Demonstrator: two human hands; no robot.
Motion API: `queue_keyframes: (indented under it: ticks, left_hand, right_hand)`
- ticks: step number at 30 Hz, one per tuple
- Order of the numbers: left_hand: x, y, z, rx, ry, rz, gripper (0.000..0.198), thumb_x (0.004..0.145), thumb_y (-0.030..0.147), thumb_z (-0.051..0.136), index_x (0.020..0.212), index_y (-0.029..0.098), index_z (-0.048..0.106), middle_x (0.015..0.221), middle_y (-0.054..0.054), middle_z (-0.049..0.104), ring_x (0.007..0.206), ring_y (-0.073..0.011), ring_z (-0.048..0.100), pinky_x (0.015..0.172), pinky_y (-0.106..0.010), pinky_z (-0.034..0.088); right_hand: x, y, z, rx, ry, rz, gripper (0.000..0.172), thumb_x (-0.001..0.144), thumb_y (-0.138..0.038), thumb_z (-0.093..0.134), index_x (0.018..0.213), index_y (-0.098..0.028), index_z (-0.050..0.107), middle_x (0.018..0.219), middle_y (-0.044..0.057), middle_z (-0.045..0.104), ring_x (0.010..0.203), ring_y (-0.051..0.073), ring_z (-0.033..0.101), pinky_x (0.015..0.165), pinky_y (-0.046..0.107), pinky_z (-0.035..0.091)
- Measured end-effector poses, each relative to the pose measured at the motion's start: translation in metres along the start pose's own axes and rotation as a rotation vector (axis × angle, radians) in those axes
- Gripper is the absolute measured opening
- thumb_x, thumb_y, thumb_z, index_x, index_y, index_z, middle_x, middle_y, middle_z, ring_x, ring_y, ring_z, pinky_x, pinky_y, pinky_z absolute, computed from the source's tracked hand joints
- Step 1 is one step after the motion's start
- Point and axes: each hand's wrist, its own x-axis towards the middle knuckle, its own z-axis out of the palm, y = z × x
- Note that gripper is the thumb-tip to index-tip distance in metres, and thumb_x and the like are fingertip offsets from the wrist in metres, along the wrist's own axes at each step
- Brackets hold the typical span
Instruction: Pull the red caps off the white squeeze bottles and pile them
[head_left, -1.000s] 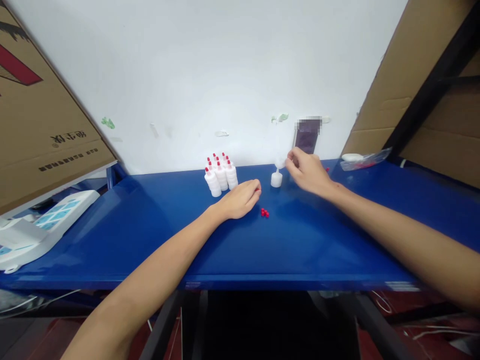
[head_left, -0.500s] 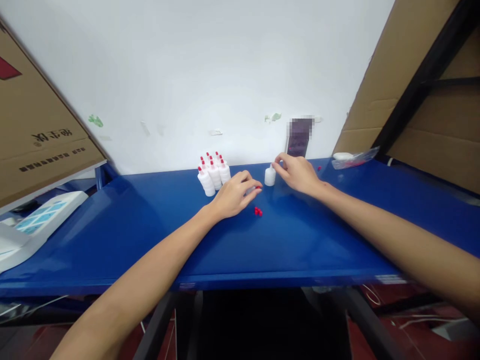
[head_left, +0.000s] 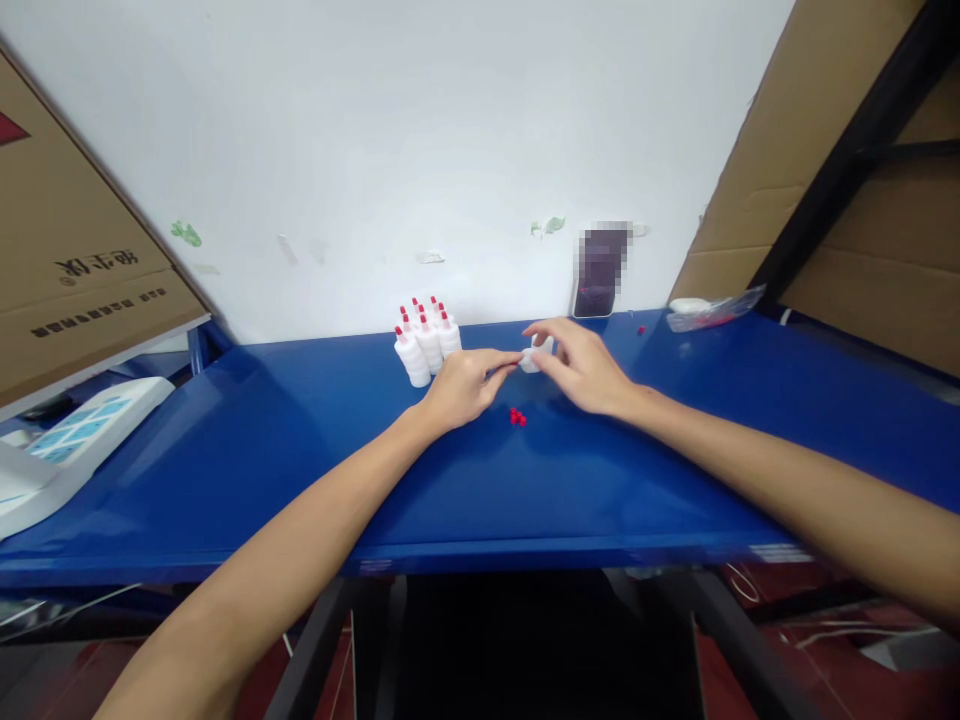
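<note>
Right hand [head_left: 583, 368] drawing small white bottle [head_left: 531, 360] toward left hand [head_left: 459, 388], fingers pinching it; left fingers closing at its tip, grip unclear. Holding bottle steady seeming wise.

White bottles [head_left: 422, 345] wear red caps on a glossy blue table [head_left: 300, 470]. Loose red caps [head_left: 517, 416] dot it; brown cardboard [head_left: 67, 250] beside.

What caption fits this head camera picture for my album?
Left hand and right hand meet at a small white bottle near red caps on a blue table.
</note>
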Motion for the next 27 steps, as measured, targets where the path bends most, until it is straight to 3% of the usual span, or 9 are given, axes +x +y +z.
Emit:
queue_keyframes:
  ticks: [2,4,8,14,20,27]
  left_hand:
    - [0.000,0.001,-0.001,-0.026,0.009,-0.040,0.022,0.099,0.022,0.057,0.111,0.016,0.075,0.108,-0.009,0.079,0.092,-0.0192,0.075,0.079,-0.032,0.059]
    - [0.001,0.003,-0.003,-0.063,-0.018,-0.082,0.020,0.098,0.023,0.058,0.108,0.017,0.074,0.103,-0.008,0.079,0.087,-0.0182,0.074,0.077,-0.031,0.057]
    - [0.002,0.007,-0.007,-0.085,-0.186,-0.134,0.019,0.102,0.026,0.050,0.111,0.017,0.064,0.086,-0.003,0.073,0.070,-0.0146,0.064,0.069,-0.029,0.050]
    - [0.004,0.017,-0.006,0.001,-0.349,-0.171,0.027,0.108,0.036,0.032,0.102,0.019,0.052,0.085,-0.004,0.065,0.072,-0.0187,0.060,0.068,-0.032,0.044]
    - [0.008,0.021,-0.005,-0.089,-0.420,-0.178,0.031,0.107,0.037,0.030,0.089,0.020,0.049,0.091,-0.005,0.064,0.081,-0.0197,0.059,0.076,-0.034,0.043]
    - [0.013,0.023,-0.016,-0.327,-0.511,-0.298,0.035,0.103,0.033,0.033,0.072,0.019,0.043,0.067,0.002,0.049,0.065,-0.0141,0.046,0.068,-0.031,0.038]
  right_hand:
    - [-0.003,-0.004,0.004,0.005,-0.095,-0.049,0.025,0.093,-0.038,0.054,0.106,-0.019,0.064,0.100,0.007,0.069,0.075,0.019,0.059,0.069,0.032,0.041]
    - [-0.005,-0.008,0.006,-0.007,-0.153,-0.016,0.020,0.093,-0.038,0.055,0.097,-0.020,0.061,0.084,0.004,0.067,0.068,0.018,0.056,0.065,0.030,0.037]
    - [-0.006,-0.012,0.005,0.003,-0.211,0.024,0.016,0.092,-0.036,0.055,0.089,-0.021,0.055,0.066,-0.002,0.057,0.058,0.015,0.050,0.060,0.029,0.032]
    - [-0.006,-0.008,0.005,0.061,-0.209,-0.033,0.010,0.089,-0.030,0.052,0.085,-0.022,0.050,0.062,-0.005,0.052,0.054,0.013,0.045,0.058,0.028,0.031]
    - [-0.006,-0.006,0.007,0.056,-0.255,-0.028,0.013,0.087,-0.031,0.049,0.077,-0.022,0.047,0.062,-0.004,0.051,0.055,0.013,0.044,0.058,0.028,0.031]
    - [-0.006,-0.001,-0.001,0.000,-0.308,-0.135,0.015,0.088,-0.029,0.043,0.074,-0.022,0.044,0.063,-0.002,0.049,0.057,0.015,0.043,0.060,0.030,0.030]
